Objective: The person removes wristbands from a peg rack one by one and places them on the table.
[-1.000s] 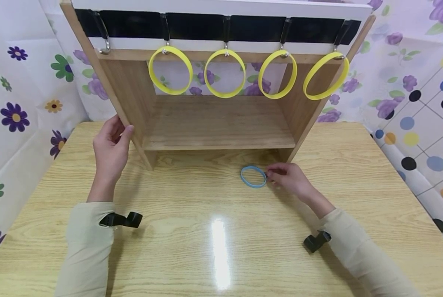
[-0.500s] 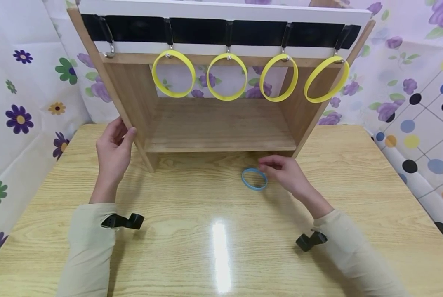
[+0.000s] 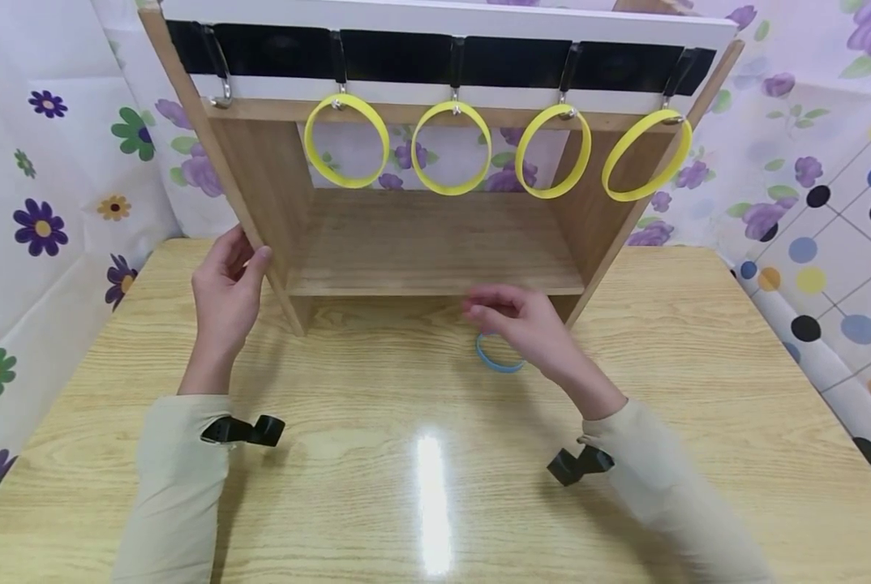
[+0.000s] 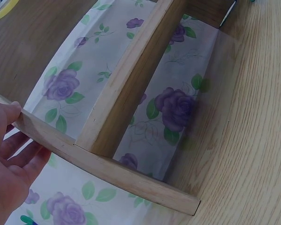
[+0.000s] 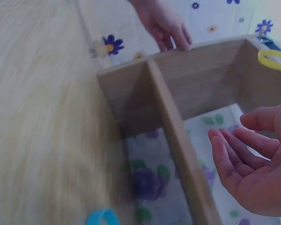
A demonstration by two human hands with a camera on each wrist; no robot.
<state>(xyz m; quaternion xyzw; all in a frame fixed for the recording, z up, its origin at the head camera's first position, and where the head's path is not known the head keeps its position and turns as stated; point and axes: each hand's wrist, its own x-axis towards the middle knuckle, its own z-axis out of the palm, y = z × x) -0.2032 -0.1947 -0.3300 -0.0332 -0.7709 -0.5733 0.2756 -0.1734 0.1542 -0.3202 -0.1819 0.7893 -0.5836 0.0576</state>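
Observation:
A wooden shelf unit (image 3: 435, 243) stands on the table. My left hand (image 3: 225, 296) holds the front edge of its left side panel, thumb on the inner side and fingers outside, as the left wrist view shows. Out in front of the shelf board, my right hand (image 3: 526, 328) is in the air with fingers loosely bent and nothing between them. Below it lies a thin blue ring (image 3: 499, 368) on the tabletop, partly covered by that hand. In the right wrist view the blue ring (image 5: 103, 216) shows at the bottom edge, apart from the fingers (image 5: 232, 164).
Several yellow rings (image 3: 452, 191) hang from metal hooks along the black and white top rail (image 3: 399, 61). The leftmost hook (image 3: 222, 100) carries no ring. The wooden table (image 3: 333, 487) extends toward me. Flowered and dotted sheets (image 3: 56, 308) line the walls.
My right hand has moved left and away from beside the blue ring, and now hovers over it. The ring has stayed on the table. My left hand keeps its hold on the panel.

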